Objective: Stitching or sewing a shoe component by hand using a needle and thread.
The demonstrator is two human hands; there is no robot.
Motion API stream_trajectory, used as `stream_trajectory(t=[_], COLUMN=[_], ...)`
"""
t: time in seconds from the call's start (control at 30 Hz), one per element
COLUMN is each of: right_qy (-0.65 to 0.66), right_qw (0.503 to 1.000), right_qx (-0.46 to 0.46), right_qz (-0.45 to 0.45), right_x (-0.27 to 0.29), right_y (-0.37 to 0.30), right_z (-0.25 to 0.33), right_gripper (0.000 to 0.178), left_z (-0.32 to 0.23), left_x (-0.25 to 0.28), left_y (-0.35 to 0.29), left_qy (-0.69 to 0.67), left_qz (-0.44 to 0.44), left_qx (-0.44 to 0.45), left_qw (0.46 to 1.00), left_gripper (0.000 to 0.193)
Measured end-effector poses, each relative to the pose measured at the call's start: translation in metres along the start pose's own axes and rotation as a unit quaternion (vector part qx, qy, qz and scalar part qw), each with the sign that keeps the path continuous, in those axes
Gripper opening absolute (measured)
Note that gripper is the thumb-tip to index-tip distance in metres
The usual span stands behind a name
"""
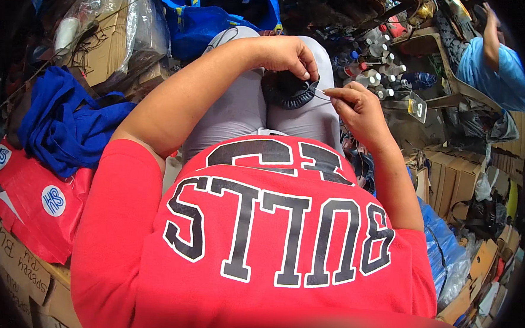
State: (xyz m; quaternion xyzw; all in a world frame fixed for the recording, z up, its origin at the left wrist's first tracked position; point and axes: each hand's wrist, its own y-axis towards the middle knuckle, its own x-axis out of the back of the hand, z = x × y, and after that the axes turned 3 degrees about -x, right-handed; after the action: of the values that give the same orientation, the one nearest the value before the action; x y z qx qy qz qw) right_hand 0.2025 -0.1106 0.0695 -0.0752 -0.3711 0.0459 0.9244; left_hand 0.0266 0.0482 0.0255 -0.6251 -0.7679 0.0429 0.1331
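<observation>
Closest to me is the wearer's red shirt (258, 241), bulging over the lap, with grey trousers (229, 112) beyond it. The black piece (291, 100), roundish with a ribbed rim, rests on the thighs, leaning to the right one; I make out no clear long axis. The left hand (289, 57) reaches over from its far side, fingers pinched on the upper right edge. The right hand (360, 110) is off to the right, apart from the piece, thumb and fingers closed on a pale strand (322, 94). That slants leftward and slightly away to the rim beside the left fingertips; whether it's thread or a thin tool, I can't tell.

Past the knees sits a blue bag (183, 32), its inside too dark to read. Capped bottles (371, 77) crowd the right; cardboard boxes (446, 173) stand nearer, contents hidden. At left, blue cloth (69, 121) lies on a red bag (74, 195).
</observation>
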Motion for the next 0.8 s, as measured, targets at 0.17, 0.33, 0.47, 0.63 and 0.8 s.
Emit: stream_trajectory(t=[0.17, 0.33, 0.47, 0.63, 0.8], right_qy=[-0.025, -0.056, -0.077, -0.056, 0.071], right_qw=[0.999, 0.998, 0.995, 0.996, 0.994], right_qx=[-0.018, -0.01, 0.016, 0.042, -0.04], right_qz=[0.007, -0.026, -0.06, -0.046, 0.073], right_x=[0.003, -0.004, -0.018, -0.013, -0.002], right_y=[0.002, -0.003, -0.004, 0.004, 0.022], right_z=[0.008, 0.013, 0.013, -0.003, -0.03], right_gripper=[0.019, 0.018, 0.018, 0.018, 0.018], left_z=[0.002, 0.001, 0.002, 0.006, 0.012], left_x=[0.0, -0.001, -0.001, -0.001, -0.001], left_y=[0.0, 0.0, 0.003, 0.009, 0.01], left_qy=[-0.004, 0.001, -0.005, 0.018, 0.054], left_qz=[0.001, -0.005, -0.003, 0.001, 0.019], left_qx=[-0.006, -0.004, 0.001, -0.021, -0.054], left_qw=[1.0, 1.0, 1.0, 1.0, 0.997], left_gripper=[0.025, 0.023, 0.023, 0.023, 0.023])
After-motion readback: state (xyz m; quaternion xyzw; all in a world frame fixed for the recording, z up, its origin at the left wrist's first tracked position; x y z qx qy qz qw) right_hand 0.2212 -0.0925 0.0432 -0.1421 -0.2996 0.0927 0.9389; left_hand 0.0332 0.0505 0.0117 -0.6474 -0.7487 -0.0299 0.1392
